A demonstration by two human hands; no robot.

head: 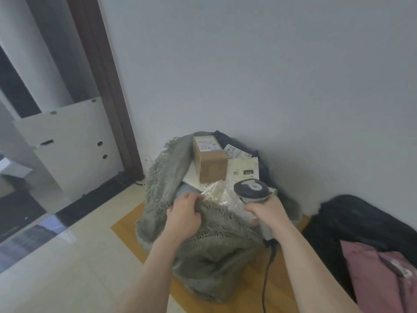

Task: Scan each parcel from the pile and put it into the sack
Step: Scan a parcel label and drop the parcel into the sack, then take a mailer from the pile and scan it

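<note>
A grey-green woven sack (209, 245) stands open on the floor by the wall. Inside it are a brown cardboard box (209, 163) with a label on top, a white parcel with a printed label (242, 171), a dark bag with a label (234, 151) and a clear plastic parcel (220, 195) at the near rim. My left hand (184, 214) grips the sack's frayed near rim beside the clear parcel. My right hand (267, 211) holds a grey barcode scanner (251, 190) by its handle, its head over the sack's mouth.
The scanner's black cable (267, 274) hangs down past my right forearm. At the right lie a black bag (361, 222) and a pink parcel (379, 276) with a label. A white panel (72, 143) leans at the left beside a dark door frame (106, 86).
</note>
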